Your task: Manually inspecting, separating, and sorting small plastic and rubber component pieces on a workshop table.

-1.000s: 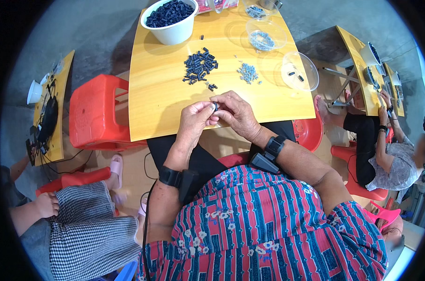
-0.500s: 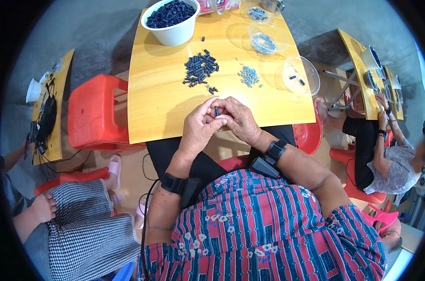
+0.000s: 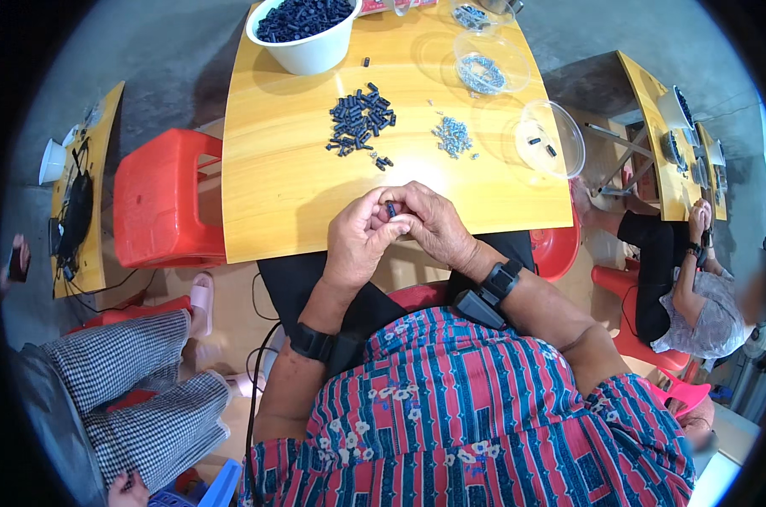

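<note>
Over the near edge of the yellow wooden table, my left hand and my right hand meet, fingers pinched together around one small black cylindrical piece. Its lower end is hidden by my fingers. Beyond my hands lies a loose pile of similar black pieces, with a few set apart at its near side. To the right of that is a small heap of silvery metal bits, too small to name. A clear round dish at the right edge holds two black pieces.
A white bucket heaped with black pieces stands at the far left. Clear tubs with small metal bits sit at the far right. Red stools flank the table. One person sits at my left, another works at a table on the right.
My hands stay joined on the black piece, which has tilted slightly. The person on the left has shifted their arms and legs; the one on the right has brought their hands together.
</note>
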The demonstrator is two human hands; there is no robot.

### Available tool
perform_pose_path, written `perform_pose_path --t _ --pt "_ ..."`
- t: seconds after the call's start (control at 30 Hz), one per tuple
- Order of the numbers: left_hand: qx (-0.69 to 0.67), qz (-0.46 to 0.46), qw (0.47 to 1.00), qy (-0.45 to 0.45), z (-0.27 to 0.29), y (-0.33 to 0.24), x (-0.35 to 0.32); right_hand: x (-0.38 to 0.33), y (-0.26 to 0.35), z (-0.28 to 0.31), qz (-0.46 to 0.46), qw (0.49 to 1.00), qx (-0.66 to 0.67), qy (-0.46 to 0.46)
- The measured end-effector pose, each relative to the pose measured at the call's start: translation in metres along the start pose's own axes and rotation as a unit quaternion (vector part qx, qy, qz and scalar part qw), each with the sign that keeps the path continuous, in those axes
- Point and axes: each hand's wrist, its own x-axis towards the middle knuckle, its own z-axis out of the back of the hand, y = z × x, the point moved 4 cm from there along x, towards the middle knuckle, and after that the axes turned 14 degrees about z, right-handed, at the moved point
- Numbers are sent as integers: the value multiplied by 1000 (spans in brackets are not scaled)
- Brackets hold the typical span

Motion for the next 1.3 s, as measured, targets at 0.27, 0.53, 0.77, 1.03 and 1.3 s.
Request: perform_pose_path --t 0.27,0.53,0.77,1.03,1.3 --pt "-26 8 1000 -7 -5 -3 -1 -1 0 3 6 1000 15 -19" --pt "47 10 998 -51 2 -1 -1 7 15 44 86 986 -117 -80" --pt "15 26 999 -34 -4 3 10 -16 23 181 18 867 -447 -221" --pt "25 30 998 -48 -4 4 6 -25 0 178 -76 883 -416 -204" --pt "75 10 995 -63 -1 6 6 26 -7 67 -17 978 -193 -83"
